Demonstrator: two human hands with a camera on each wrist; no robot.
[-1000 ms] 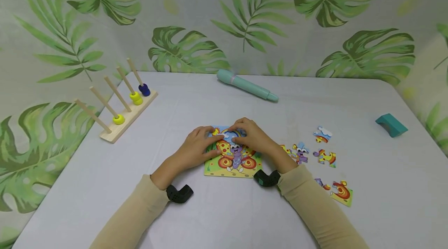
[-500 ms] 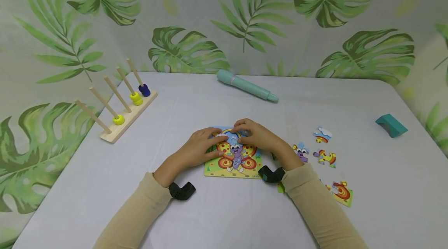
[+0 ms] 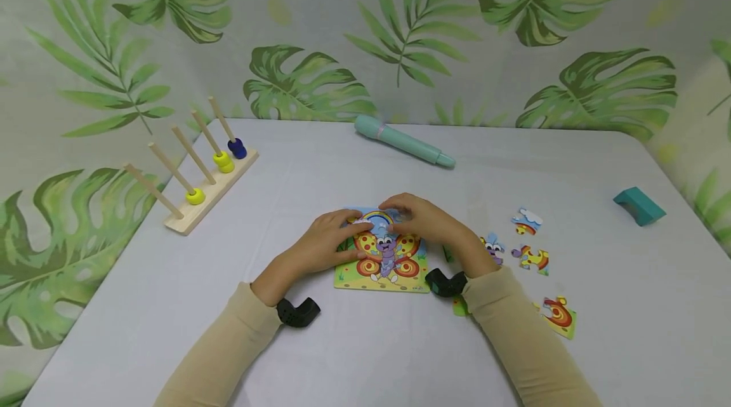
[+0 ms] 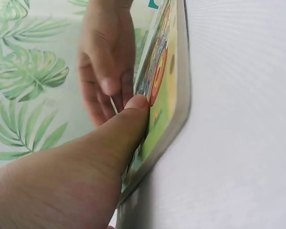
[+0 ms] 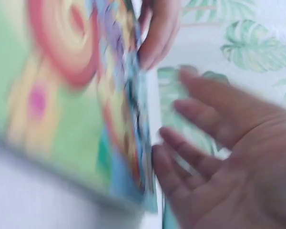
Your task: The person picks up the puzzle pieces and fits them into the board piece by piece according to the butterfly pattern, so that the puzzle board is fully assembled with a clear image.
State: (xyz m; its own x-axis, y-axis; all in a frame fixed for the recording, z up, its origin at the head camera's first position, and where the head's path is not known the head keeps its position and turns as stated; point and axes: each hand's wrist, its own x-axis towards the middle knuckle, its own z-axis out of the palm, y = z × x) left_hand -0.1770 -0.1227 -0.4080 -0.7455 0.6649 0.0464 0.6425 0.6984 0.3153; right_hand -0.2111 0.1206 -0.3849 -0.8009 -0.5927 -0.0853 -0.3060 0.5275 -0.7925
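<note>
A flat butterfly picture puzzle board (image 3: 377, 280) lies on the table in front of the person. The left hand (image 3: 324, 240) rests on its left side, with the thumb extended across the picture in the left wrist view. Over the top right of the board is the right hand (image 3: 425, 223), its fingers loosely bent and nothing seen between them. In the right wrist view the right hand (image 5: 238, 143) is spread beside the board (image 5: 71, 124), blurred; I cannot tell whether its fingers touch the surface. Part of the board's upper edge is hidden by the hands.
Loose puzzle pieces lie to the right, among them a rainbow piece (image 3: 526, 221) and a spiral wing piece (image 3: 558, 317); the right arm covers some. Farther back are a mint-green microphone-shaped object (image 3: 404, 141), a wooden peg stand (image 3: 211, 197) with beads and a teal arched block (image 3: 639, 206).
The right hand has shifted slightly right across the board, and its forearm now covers different loose pieces. The left hand has moved slightly right, still on the board.
</note>
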